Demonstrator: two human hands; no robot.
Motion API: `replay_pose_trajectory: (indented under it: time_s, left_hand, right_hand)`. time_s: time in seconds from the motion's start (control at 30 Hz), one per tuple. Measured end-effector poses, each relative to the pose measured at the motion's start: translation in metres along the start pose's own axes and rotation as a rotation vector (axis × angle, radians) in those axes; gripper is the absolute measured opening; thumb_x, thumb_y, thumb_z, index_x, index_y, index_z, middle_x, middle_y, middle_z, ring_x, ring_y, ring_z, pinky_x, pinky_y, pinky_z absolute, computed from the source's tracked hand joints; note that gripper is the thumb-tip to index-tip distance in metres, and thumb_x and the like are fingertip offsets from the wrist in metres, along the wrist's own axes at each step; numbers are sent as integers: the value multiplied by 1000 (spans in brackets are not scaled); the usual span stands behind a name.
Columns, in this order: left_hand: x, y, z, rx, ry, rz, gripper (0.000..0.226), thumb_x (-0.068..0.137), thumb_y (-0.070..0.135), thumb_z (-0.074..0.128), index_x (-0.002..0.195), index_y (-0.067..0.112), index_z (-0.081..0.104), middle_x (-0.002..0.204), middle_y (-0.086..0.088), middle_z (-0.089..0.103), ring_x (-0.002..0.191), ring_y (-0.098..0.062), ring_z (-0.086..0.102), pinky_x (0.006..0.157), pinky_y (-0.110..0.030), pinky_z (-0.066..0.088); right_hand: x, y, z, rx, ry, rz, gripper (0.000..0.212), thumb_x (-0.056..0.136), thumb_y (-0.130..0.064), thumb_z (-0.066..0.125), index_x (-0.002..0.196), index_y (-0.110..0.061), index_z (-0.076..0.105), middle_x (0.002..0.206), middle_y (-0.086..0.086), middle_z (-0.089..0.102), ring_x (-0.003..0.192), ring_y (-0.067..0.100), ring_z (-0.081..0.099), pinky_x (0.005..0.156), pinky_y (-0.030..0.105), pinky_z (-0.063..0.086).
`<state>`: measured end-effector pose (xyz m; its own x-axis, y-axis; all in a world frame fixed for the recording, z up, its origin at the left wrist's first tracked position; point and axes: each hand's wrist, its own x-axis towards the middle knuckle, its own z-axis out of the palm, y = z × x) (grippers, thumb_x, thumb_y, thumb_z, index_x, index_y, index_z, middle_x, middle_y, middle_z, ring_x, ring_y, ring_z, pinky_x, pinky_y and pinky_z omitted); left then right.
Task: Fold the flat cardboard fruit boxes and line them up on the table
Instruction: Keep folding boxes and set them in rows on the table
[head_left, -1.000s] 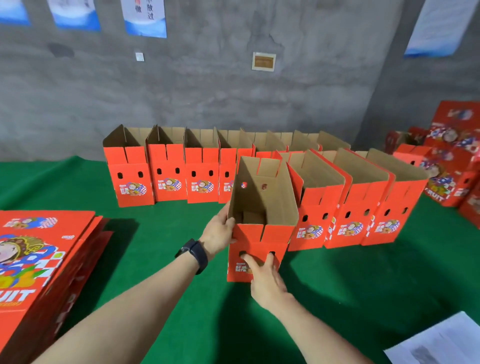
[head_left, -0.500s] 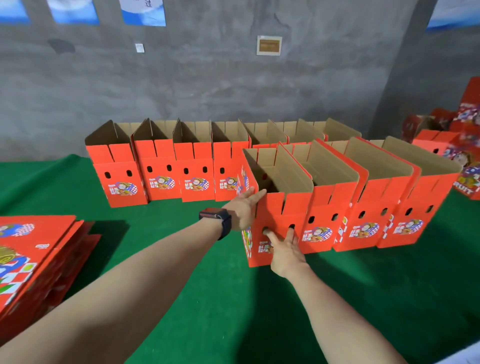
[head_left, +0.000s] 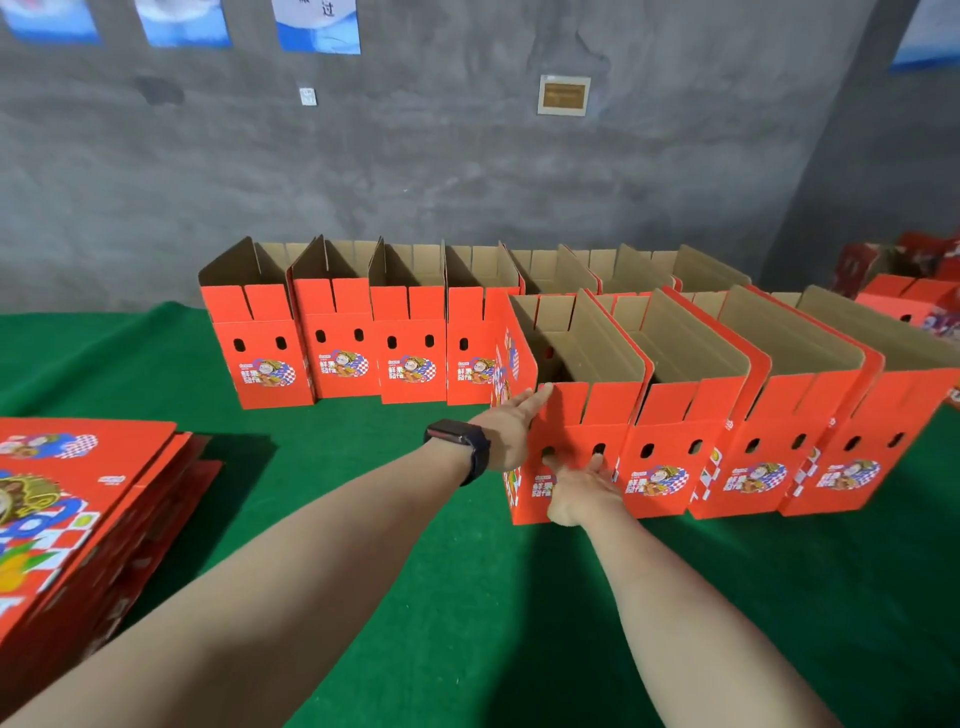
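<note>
Head view. Folded boxes are counted in two rows on the green table (head_left: 415, 582). The front row holds four. The back row (head_left: 337, 338) shows four printed fronts, plus at least three more partly hidden behind the front row. One stack of flat boxes (head_left: 78, 499) lies at the near left; its sheet count cannot be told. More red boxes (head_left: 904, 306) sit at the far right, too cut off to count. The handled box (head_left: 587, 415) stands at the left end of the front row, touching its neighbour (head_left: 675, 426). Its open top faces up with flaps upright, and its printed short end with two handle holes faces the person. Its long axis runs away toward the grey wall (head_left: 467, 182), parallel to the rest of the row. The left hand (head_left: 511, 431) has its fingers straight and together, laid flat against the box's near left corner; a dark watch (head_left: 460, 447) is on that wrist. The right hand (head_left: 579, 488) is spread, palm pressed on the front face, fingertips just below the holes. Neither hand curls round anything.
</note>
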<state>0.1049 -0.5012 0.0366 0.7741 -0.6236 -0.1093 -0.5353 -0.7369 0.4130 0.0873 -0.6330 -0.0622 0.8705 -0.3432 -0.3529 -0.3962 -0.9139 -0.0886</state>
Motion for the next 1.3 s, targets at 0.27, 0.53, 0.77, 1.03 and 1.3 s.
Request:
replay_pose_trajectory:
  time_s: [0.27, 0.53, 0.77, 1.03, 1.3]
  left_hand:
    - [-69, -42, 4, 62, -15, 4, 65, 95, -1, 41, 152, 19, 16, 160, 3, 5, 146, -17, 16, 118, -32, 19]
    - [-164, -142, -23, 79, 131, -158, 57, 96, 15, 46, 150, 15, 26, 159, -3, 17, 144, -17, 21, 116, -25, 16]
    - [-280, -246, -43, -33, 335, -418, 41, 94, 20, 52, 134, 15, 52, 130, -5, 60, 115, -21, 58, 93, -23, 44]
    - [-405, -356, -63, -169, 674, -743, 26, 91, 3, 52, 111, 5, 68, 114, -12, 68, 94, -26, 65, 76, -27, 44]
    - [-433, -391, -36, -11, 489, -716, 36, 93, 8, 46, 124, 18, 62, 125, 1, 63, 113, -19, 60, 91, -22, 42]
  right_hand:
    - [-21, -15, 13, -27, 117, -30, 96, 89, -21, 59, 152, -27, -13, 157, 15, -22, 147, 35, -9, 116, 48, 20]
    - [-38, -58, 10, -91, 233, -88, 22, 90, -28, 56, 99, -10, 65, 99, 7, 68, 90, 23, 66, 79, 31, 55]
    - [-102, -209, 38, 182, 378, -590, 22, 95, -26, 50, 98, -16, 70, 99, 6, 72, 94, 26, 65, 80, 32, 51]
    - [-214, -411, 147, -170, 151, -1190, 101, 78, 1, 66, 153, -14, 0, 161, 8, -9, 148, 25, -8, 120, 42, 7]
    - [-223, -456, 141, -550, 54, -1175, 105, 82, -2, 65, 152, -17, -12, 159, 7, -21, 147, 28, -14, 121, 43, 1]
